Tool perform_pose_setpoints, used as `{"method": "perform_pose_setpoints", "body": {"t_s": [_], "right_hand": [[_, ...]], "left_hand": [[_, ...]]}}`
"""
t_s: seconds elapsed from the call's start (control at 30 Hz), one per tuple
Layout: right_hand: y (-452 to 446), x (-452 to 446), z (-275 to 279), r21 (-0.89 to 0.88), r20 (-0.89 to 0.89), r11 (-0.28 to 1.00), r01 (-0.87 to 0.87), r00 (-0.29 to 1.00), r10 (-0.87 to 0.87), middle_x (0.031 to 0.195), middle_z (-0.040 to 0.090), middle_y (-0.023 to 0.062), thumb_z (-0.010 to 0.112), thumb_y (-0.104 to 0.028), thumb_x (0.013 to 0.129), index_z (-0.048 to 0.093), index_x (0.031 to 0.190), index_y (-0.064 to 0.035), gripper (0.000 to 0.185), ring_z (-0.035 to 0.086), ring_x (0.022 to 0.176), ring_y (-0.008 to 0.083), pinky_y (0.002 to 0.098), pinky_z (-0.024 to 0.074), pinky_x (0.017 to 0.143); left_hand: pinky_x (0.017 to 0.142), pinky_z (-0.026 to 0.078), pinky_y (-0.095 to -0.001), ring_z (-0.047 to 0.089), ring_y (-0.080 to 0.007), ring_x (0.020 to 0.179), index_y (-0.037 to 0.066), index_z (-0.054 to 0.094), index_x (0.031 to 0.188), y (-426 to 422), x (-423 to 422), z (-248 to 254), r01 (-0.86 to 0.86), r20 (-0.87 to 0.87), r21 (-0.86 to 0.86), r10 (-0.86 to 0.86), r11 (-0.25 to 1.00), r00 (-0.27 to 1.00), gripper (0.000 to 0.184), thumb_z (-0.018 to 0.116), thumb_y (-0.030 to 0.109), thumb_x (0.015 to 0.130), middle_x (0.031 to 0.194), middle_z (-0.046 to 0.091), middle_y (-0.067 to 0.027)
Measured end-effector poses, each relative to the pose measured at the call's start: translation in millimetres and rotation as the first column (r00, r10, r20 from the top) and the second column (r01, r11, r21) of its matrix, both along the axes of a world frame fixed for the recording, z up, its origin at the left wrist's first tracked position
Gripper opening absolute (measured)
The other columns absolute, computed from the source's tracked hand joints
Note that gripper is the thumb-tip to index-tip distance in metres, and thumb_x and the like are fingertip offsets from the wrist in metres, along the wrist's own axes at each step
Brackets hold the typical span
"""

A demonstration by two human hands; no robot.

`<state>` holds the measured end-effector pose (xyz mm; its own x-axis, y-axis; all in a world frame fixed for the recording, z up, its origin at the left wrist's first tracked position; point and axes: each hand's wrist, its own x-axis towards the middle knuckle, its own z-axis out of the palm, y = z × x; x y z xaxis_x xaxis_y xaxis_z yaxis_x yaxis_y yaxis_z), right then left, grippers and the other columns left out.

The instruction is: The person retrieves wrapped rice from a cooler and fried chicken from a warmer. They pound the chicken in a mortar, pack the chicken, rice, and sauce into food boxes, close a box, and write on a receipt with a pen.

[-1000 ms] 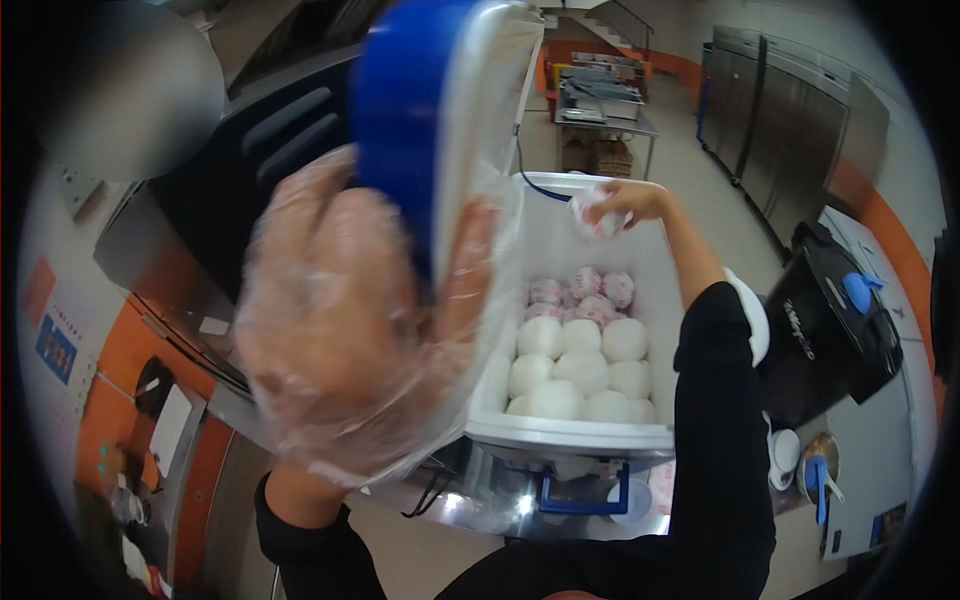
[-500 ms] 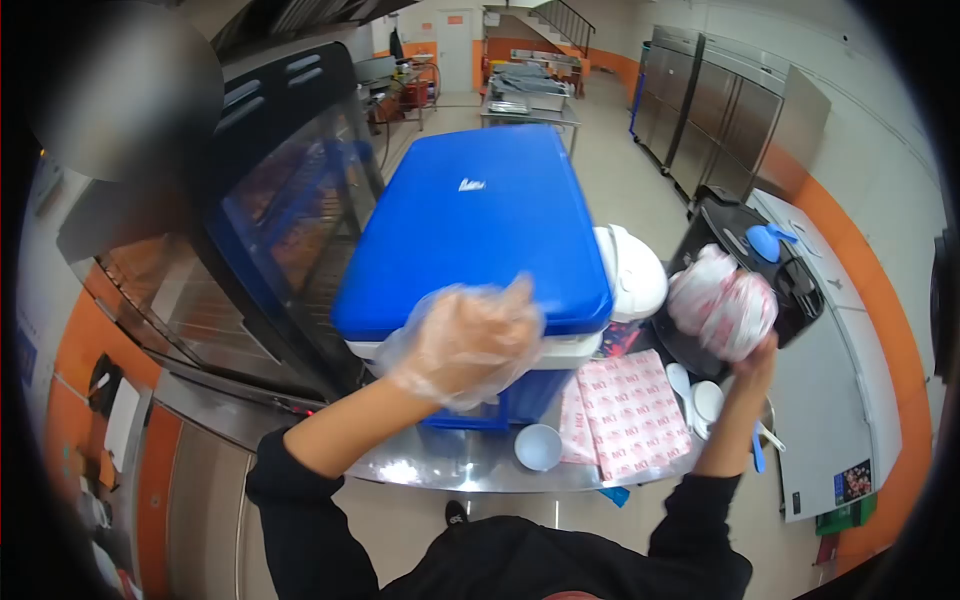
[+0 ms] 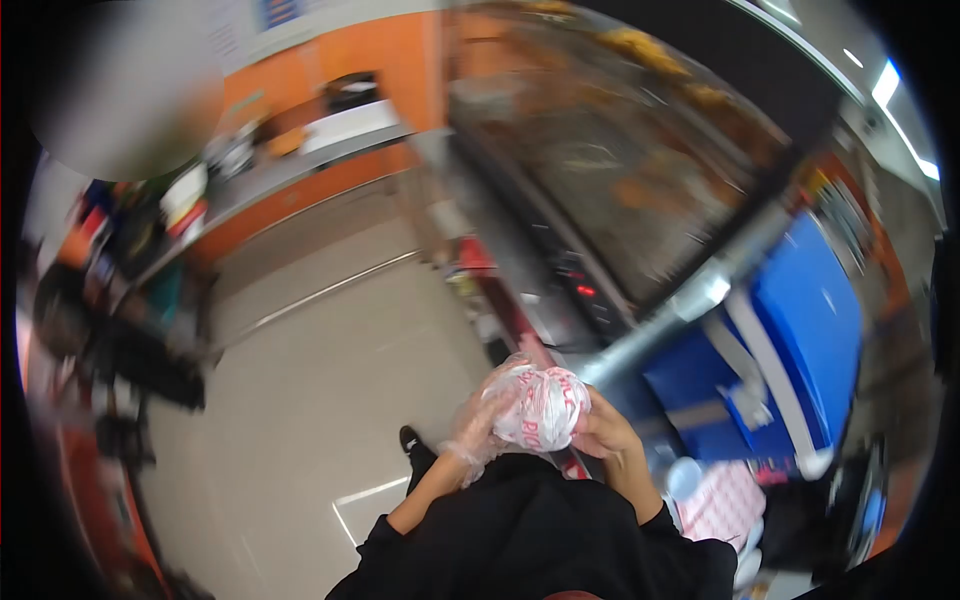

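Observation:
A round, crumpled bundle [image 3: 543, 408] in white wrapping with red print is held close in front of my body. My left hand [image 3: 478, 418], in a clear plastic glove, wraps its left side. Bare, my right hand [image 3: 606, 430] grips the bundle from the right. What lies inside the wrapping is hidden.
A glass-fronted display cabinet [image 3: 620, 180] stands ahead, red lights on its lower panel. To the right are a blue cooler box [image 3: 810, 300], a small pale cup [image 3: 684, 479] and red-printed wrapping sheets [image 3: 722, 505]. A wall counter [image 3: 330, 140] holds various items at left.
My view has swung left, away from the cooler and toward the cabinet. The bundle, earlier in my right hand alone at the far right, is now between both hands before my body.

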<state>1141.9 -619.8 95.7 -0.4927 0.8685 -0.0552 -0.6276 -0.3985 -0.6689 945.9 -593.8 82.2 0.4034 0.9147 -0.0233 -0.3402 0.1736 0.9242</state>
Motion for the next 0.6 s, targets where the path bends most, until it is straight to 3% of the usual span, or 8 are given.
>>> {"method": "perform_pose_setpoints", "body": {"t_s": [0.07, 0.1, 0.13, 0.2, 0.23, 0.3, 0.33, 0.6], "right_hand": [[52, -68, -14, 0.054, -0.046, 0.984, -0.172, 0.983, 0.175, 0.129, 0.049, 0.0124, 0.067, -0.006, 0.082, 0.034, 0.137, 0.0005, 0.065, 0.05, 0.119, 0.0234, 0.0405, 0.0403, 0.102], [73, -102, -10, 0.054, -0.038, 0.966, -0.255, 0.966, 0.257, 0.129, 0.049, 0.0126, 0.066, -0.005, 0.083, 0.034, 0.137, 0.0004, 0.064, 0.049, 0.12, 0.024, 0.041, 0.0397, 0.102], [97, -150, -2, 0.052, -0.017, 0.943, -0.33, 0.943, 0.331, 0.129, 0.049, 0.0128, 0.065, -0.004, 0.084, 0.034, 0.137, 0.0004, 0.062, 0.048, 0.121, 0.0246, 0.0415, 0.0392, 0.103], [140, -242, -2, -0.014, -0.035, 0.883, -0.47, 0.882, 0.469, 0.128, 0.05, 0.0133, 0.064, -0.004, 0.084, 0.034, 0.137, 0.0003, 0.061, 0.05, 0.119, 0.0251, 0.0419, 0.041, 0.102], [162, -289, -3, -0.071, -0.057, 0.848, -0.526, 0.851, 0.523, 0.127, 0.05, 0.0138, 0.063, -0.004, 0.085, 0.034, 0.137, 0.0003, 0.06, 0.051, 0.118, 0.0255, 0.0422, 0.0429, 0.1], [203, -376, -1, -0.081, -0.002, 0.79, -0.608, 0.793, 0.609, 0.126, 0.051, 0.0138, 0.063, -0.005, 0.086, 0.035, 0.137, 0.0003, 0.059, 0.053, 0.115, 0.0253, 0.042, 0.0457, 0.097], [193, -319, -9, -0.075, 0.014, 0.757, -0.649, 0.759, 0.651, 0.124, 0.052, 0.0138, 0.063, -0.006, 0.086, 0.035, 0.136, 0.0003, 0.057, 0.056, 0.112, 0.0251, 0.0417, 0.0485, 0.094], [334, -509, -27, -0.1, 0.414, 0.88, -0.465, 0.785, 0.462, 0.123, 0.05, 0.0135, 0.066, -0.011, 0.085, 0.037, 0.136, -0.0055, 0.058, 0.055, 0.111, 0.0234, 0.0448, 0.052, 0.088]], "left_hand": [[0.09, 0.048, -0.0391, 0.058, -0.0238, 0.108, 0.007, 0.052, 0.121, 15, -66, -27, -0.083, 0.3, -0.69, 0.389, 0.719, 0.871, 0.042, 0.058, 0.029, 0.086, 0.118, 0.058, -0.0104], [0.067, 0.055, -0.0365, 0.063, -0.0241, 0.092, 0.007, 0.055, 0.115, 20, -108, -43, 0.102, 0.578, -0.597, 0.339, 0.795, 0.742, 0.037, 0.05, 0.034, 0.09, 0.106, 0.062, -0.0093], [0.067, 0.055, -0.0365, 0.063, -0.0241, 0.092, 0.007, 0.055, 0.115, 29, -145, -26, 0.034, 0.58, -0.597, 0.401, 0.802, 0.709, 0.037, 0.05, 0.034, 0.09, 0.106, 0.062, -0.0093], [0.045, 0.049, -0.0266, 0.063, -0.0165, 0.065, 0.006, 0.058, 0.109, 56, -218, 18, -0.275, 0.346, -0.809, 0.8, 0.519, 0.49, 0.041, 0.042, 0.039, 0.091, 0.091, 0.066, -0.0084], [0.032, 0.039, -0.0216, 0.059, -0.0137, 0.05, 0.005, 0.059, 0.107, 57, -281, -40, -0.099, 0.748, -0.491, 0.477, 0.866, 0.462, 0.043, 0.041, 0.042, 0.092, 0.088, 0.067, -0.0085], [0.03, 0.035, -0.0197, 0.052, -0.0104, 0.043, 0.005, 0.057, 0.11, 77, -364, -37, -0.267, 0.641, -0.577, 0.631, 0.771, 0.436, 0.046, 0.041, 0.043, 0.092, 0.092, 0.066, -0.0114], [0.028, 0.031, -0.0179, 0.045, -0.0071, 0.037, 0.004, 0.055, 0.114, 56, -307, -33, -0.412, 0.494, -0.64, 0.758, 0.648, 0.426, 0.049, 0.041, 0.045, 0.091, 0.095, 0.066, -0.0143], [0.036, 0.048, -0.0224, 0.068, -0.0217, 0.082, 0.003, 0.055, 0.114, 145, -491, -73, -0.528, 0.562, -0.604, 0.789, 0.597, 0.248, 0.049, 0.045, 0.043, 0.088, 0.105, 0.064, -0.0193]]}}
